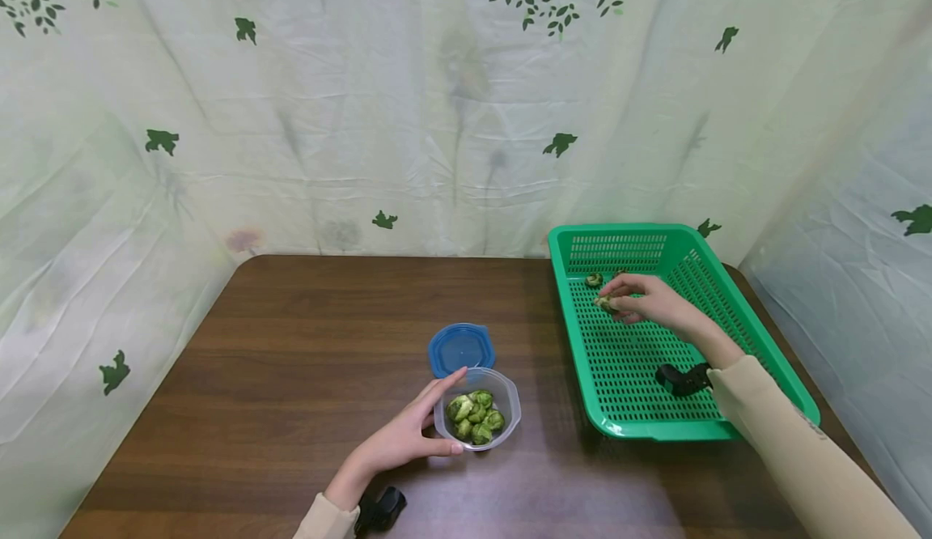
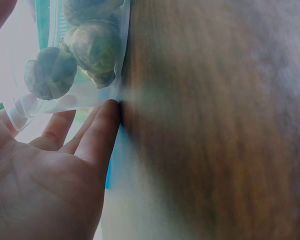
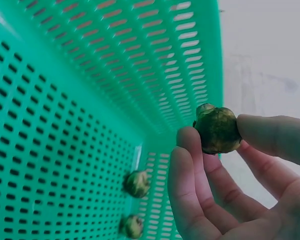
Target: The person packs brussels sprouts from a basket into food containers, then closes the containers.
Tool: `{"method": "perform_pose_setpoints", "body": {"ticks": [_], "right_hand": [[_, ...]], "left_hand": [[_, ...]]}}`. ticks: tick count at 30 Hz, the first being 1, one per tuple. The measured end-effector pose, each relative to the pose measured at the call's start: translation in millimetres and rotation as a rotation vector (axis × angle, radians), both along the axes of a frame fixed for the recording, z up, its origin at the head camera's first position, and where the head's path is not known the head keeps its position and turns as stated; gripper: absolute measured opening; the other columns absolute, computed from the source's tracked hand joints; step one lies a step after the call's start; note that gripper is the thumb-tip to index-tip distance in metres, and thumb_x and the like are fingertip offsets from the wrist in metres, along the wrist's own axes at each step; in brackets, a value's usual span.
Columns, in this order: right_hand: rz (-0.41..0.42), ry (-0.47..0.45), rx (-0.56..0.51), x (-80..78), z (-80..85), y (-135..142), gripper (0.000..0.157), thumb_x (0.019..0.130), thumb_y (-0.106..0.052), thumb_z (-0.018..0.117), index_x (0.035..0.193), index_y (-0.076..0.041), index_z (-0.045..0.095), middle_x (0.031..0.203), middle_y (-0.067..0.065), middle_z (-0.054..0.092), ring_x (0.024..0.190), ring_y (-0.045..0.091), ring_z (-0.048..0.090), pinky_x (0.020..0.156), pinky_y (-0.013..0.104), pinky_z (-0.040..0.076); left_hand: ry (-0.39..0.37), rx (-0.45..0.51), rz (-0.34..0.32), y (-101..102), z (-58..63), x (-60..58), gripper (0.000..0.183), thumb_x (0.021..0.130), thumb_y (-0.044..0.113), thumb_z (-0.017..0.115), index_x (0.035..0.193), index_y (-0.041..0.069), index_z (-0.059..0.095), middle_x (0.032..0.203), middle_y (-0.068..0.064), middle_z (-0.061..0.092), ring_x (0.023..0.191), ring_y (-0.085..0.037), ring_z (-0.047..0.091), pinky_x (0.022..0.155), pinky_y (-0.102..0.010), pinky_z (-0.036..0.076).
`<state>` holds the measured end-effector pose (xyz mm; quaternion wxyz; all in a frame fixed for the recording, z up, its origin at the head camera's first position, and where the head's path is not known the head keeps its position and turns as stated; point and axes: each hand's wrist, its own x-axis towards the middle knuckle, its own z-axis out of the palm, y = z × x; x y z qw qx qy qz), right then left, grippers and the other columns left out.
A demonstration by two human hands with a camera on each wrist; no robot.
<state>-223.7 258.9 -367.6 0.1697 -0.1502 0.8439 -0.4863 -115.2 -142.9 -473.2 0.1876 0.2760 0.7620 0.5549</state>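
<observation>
My right hand (image 1: 644, 304) is over the far part of the green basket (image 1: 575, 345) and pinches a Brussels sprout (image 3: 217, 131) between thumb and fingers. Two more sprouts lie at the basket's far end, one of them the nearer sprout (image 3: 138, 184) in the right wrist view. On the table, my left hand (image 1: 408, 434) holds a clear plastic container (image 1: 513, 409) from its left side, thumb at the front and fingers toward the back. Several Brussels sprouts (image 1: 476, 416) sit inside it. Left fingertips (image 2: 109, 107) touch the container's wall in the left wrist view.
A blue lid (image 1: 462, 348) lies on the brown table (image 1: 328, 320) just behind the container. The basket's raised, slotted walls stand around the right hand. A patterned curtain (image 1: 408, 118) hangs behind the table and along both sides.
</observation>
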Motion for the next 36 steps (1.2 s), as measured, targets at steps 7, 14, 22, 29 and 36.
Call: {"method": "perform_pose_setpoints", "body": {"ticks": [7,14,22,29,36], "right_hand": [[-0.015,0.024,-0.042,5.9,7.1,-8.2,0.028,0.098,-0.010,0.053,0.120,0.007,0.055,0.114,0.023,0.057,0.089,0.026,0.062,0.076,0.034,0.054],[-0.031,0.058,-0.036,11.6,14.6,-15.0,0.028,0.099,-0.012,0.054,0.120,0.006,0.056,0.112,0.021,0.058,0.085,0.024,0.062,0.077,0.036,0.054],[-0.016,0.075,-0.082,21.9,21.0,-29.1,0.029,0.098,-0.014,0.056,0.119,0.005,0.056,0.114,0.021,0.060,0.085,0.023,0.064,0.077,0.034,0.054],[0.019,0.080,-0.118,29.7,22.7,-41.1,0.026,0.097,-0.014,0.057,0.117,0.003,0.058,0.110,0.018,0.062,0.085,0.025,0.065,0.077,0.035,0.054],[0.061,0.062,-0.142,38.1,24.0,-55.3,0.025,0.097,-0.015,0.057,0.116,0.001,0.059,0.110,0.017,0.059,0.087,0.035,0.064,0.078,0.040,0.054]], "left_hand": [[0.005,0.002,0.001,0.0,-0.8,0.0,0.089,0.085,0.023,0.075,0.154,0.023,0.019,0.150,-0.011,0.023,0.135,-0.031,0.028,0.103,-0.046,0.035],[0.008,-0.007,0.004,0.3,-0.3,0.0,0.089,0.084,0.023,0.075,0.154,0.023,0.019,0.150,-0.010,0.023,0.135,-0.030,0.027,0.103,-0.048,0.034],[0.011,-0.003,0.003,0.4,0.3,0.2,0.090,0.084,0.022,0.075,0.154,0.022,0.019,0.151,-0.011,0.022,0.135,-0.031,0.027,0.103,-0.046,0.035],[-0.001,0.000,0.001,0.5,0.5,0.4,0.090,0.084,0.022,0.076,0.154,0.021,0.019,0.150,-0.011,0.023,0.135,-0.030,0.028,0.103,-0.040,0.034],[-0.001,0.002,0.003,0.5,0.8,0.6,0.090,0.084,0.022,0.076,0.154,0.019,0.019,0.150,-0.011,0.023,0.134,-0.030,0.029,0.103,-0.040,0.035]]}}
